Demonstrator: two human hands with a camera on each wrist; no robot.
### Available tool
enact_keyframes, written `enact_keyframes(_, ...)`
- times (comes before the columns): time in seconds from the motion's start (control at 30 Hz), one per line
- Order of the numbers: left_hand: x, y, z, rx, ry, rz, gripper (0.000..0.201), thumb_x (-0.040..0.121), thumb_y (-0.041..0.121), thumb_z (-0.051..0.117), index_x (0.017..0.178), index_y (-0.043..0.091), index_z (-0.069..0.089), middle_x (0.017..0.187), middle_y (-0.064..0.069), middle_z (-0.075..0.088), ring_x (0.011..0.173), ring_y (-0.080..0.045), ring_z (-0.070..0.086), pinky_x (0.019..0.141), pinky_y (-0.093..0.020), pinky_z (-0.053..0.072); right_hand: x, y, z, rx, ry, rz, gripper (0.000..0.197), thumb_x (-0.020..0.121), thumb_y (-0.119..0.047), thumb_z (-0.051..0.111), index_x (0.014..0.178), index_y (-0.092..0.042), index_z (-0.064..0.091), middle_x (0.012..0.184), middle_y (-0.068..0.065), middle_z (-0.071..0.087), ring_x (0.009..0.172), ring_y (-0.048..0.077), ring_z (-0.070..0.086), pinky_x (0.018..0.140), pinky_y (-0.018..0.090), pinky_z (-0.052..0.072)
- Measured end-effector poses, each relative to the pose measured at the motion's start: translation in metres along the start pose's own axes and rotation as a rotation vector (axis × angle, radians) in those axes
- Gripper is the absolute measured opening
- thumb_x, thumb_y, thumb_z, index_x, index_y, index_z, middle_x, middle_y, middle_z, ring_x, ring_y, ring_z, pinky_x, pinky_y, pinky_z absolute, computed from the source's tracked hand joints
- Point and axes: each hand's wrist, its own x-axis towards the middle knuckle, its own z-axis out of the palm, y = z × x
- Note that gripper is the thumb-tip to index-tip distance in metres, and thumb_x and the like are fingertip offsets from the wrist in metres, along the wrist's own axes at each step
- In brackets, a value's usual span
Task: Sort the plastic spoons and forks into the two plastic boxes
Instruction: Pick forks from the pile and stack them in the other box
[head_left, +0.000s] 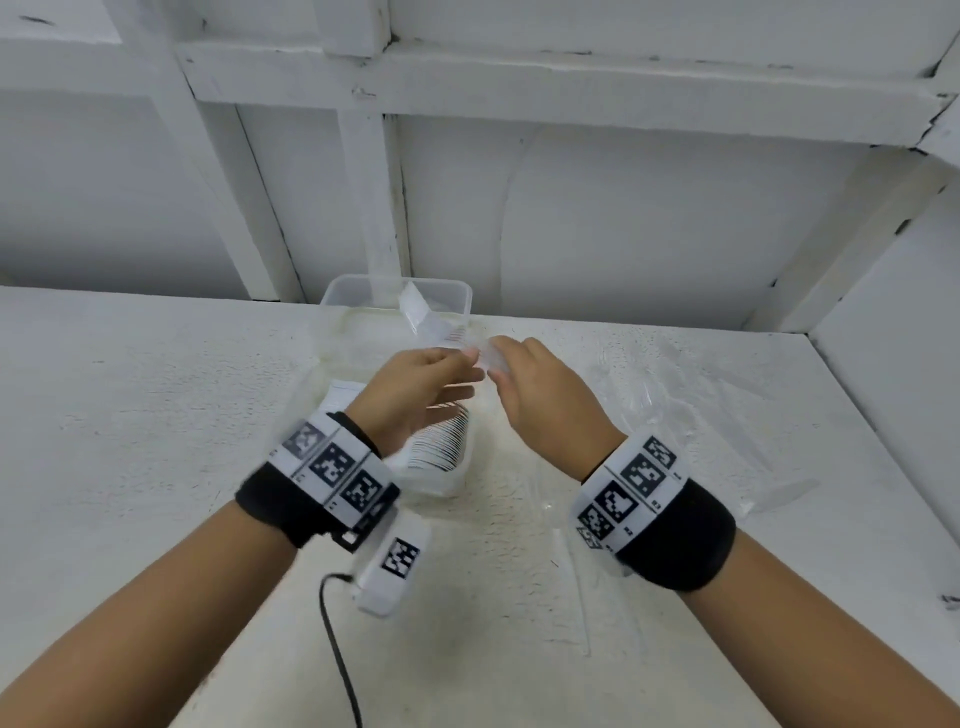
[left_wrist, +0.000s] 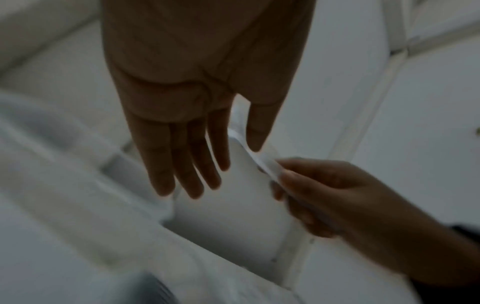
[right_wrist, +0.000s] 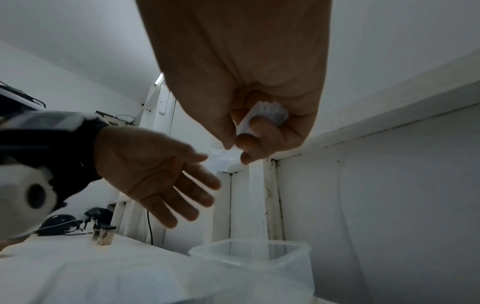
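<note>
1. Right hand (right_wrist: 249, 115) had its fingers curled round a stack of clear plastic cutlery (right_wrist: 262, 116). The ribbed handle ends showed between the thumb and the curled fingers in the right wrist view. Couldn't tell if they were spoons or forks.
2. Left hand (head_left: 415, 389) was flat, fingers straight and loosely spread, gripping nothing. Its fingertips (left_wrist: 182, 185) sat just beside the right hand's fingers. The thumb tip looked to be touching a thin clear strip (left_wrist: 257, 158) that the right hand was pinching, but blur made contact uncertain.
3. Far box (head_left: 395, 301), clear plastic, stood beyond both sets of fingertips, with a clear wrapper (head_left: 426, 317) sticking up from it.
4. Near box (head_left: 436, 452) sat below the left palm, holding a nested row of white cutlery.
5. More clear wrapped pieces (head_left: 660, 395) lay on the table (head_left: 130, 415), outboard of the right knuckles.
6. Step, judged: the bundle was mid-air between the hands, likely being unwrapped or straightened before going in a box.
7. Next move would need: a check of the type, then lowering the stack into the matching box, aligned with the row so it nests.
</note>
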Motion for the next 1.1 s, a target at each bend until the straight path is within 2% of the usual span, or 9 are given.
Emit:
enact_keyframes(0.17,0.039,0.042,-0.081,0.563,0.064,0.009,0.019,0.094,0.028,0.053,0.106,0.015,0.061,0.100,0.000,0.067,0.091,-0.016,0.062,0.082,-0.028,0.049,0.058,0.011,-0.013,-0.024,-0.092,-0.051,0.037,0.100,-0.023,0.036,0.134,-0.010,0.042,0.121,0.013,0.055,0.108,0.030,0.053,0.087,0.036,0.043)
enact_keyframes(0.27,0.072,0.056,-0.128,0.749,0.192,-0.013,0.021,0.094,0.025,0.053,0.108,0.011,0.060,0.100,-0.005,0.065,0.091,-0.019,0.060,0.076,-0.031,0.050,0.102,0.022,-0.007,-0.085,-0.178,-0.058,0.037,0.100,-0.023,0.036,0.134,-0.010,0.043,0.127,0.011,0.054,0.115,0.031,0.051,0.093,0.038,0.042)
enact_keyframes(0.37,0.104,0.055,-0.159,0.875,0.288,-0.090,0.026,0.093,0.020,0.053,0.107,0.000,0.062,0.100,-0.013,0.065,0.092,-0.025,0.060,0.080,-0.036,0.051,0.144,0.025,0.009,-0.125,-0.267,-0.074,0.037,0.100,-0.022,0.036,0.133,-0.009,0.044,0.131,0.012,0.052,0.118,0.030,0.050,0.094,0.035,0.040)
enact_keyframes(0.5,0.135,0.042,-0.176,0.897,0.281,-0.198,0.030,0.093,0.022,0.053,0.103,-0.005,0.061,0.100,-0.016,0.064,0.088,-0.027,0.060,0.080,-0.037,0.051,0.184,0.024,0.041,-0.190,-0.397,-0.081,0.037,0.100,-0.020,0.035,0.134,-0.008,0.042,0.131,0.014,0.052,0.117,0.032,0.051,0.096,0.039,0.042)
enact_keyframes(0.67,0.159,0.029,-0.176,0.864,0.243,-0.264,0.025,0.094,0.016,0.053,0.100,-0.007,0.062,0.093,-0.017,0.066,0.071,-0.024,0.064,0.067,-0.032,0.054,0.210,0.022,0.083,-0.258,-0.523,-0.090,0.032,0.101,-0.018,0.035,0.128,-0.002,0.044,0.123,0.016,0.056,0.110,0.031,0.055,0.091,0.036,0.045)
enact_keyframes(0.77,0.166,0.025,-0.179,0.879,0.252,-0.269,0.022,0.091,0.008,0.052,0.100,-0.009,0.065,0.094,-0.023,0.070,0.083,-0.031,0.069,0.075,-0.036,0.057,0.216,0.024,0.103,-0.253,-0.555,-0.057,0.034,0.100,-0.015,0.036,0.130,-0.001,0.042,0.125,0.018,0.055,0.111,0.032,0.055,0.093,0.040,0.046)
enact_keyframes(0.93,0.169,0.025,-0.181,0.850,0.253,-0.275,0.021,0.090,0.005,0.052,0.102,-0.008,0.063,0.093,-0.023,0.070,0.084,-0.031,0.070,0.081,-0.040,0.057,0.222,0.025,0.117,-0.358,-0.570,-0.067,0.030,0.097,-0.021,0.046,0.119,-0.003,0.052,0.121,0.015,0.055,0.107,0.031,0.055,0.087,0.036,0.046)
enact_keyframes(1.03,0.167,0.024,-0.182,0.820,0.266,-0.272,0.020,0.090,0.004,0.052,0.103,-0.007,0.062,0.093,-0.022,0.070,0.086,-0.031,0.070,0.083,-0.043,0.056,0.226,0.024,0.118,-0.368,-0.642,-0.051,0.046,0.095,-0.038,0.048,0.125,-0.003,0.051,0.131,0.016,0.045,0.117,0.034,0.049,0.098,0.042,0.042)
enact_keyframes(1.1,0.167,0.023,-0.182,0.804,0.269,-0.271,0.021,0.090,0.004,0.052,0.104,-0.008,0.062,0.094,-0.022,0.069,0.087,-0.032,0.069,0.084,-0.043,0.056,0.229,0.020,0.118,-0.281,-0.645,-0.015,0.049,0.098,-0.036,0.040,0.134,-0.003,0.045,0.138,0.017,0.040,0.123,0.033,0.044,0.103,0.042,0.037)
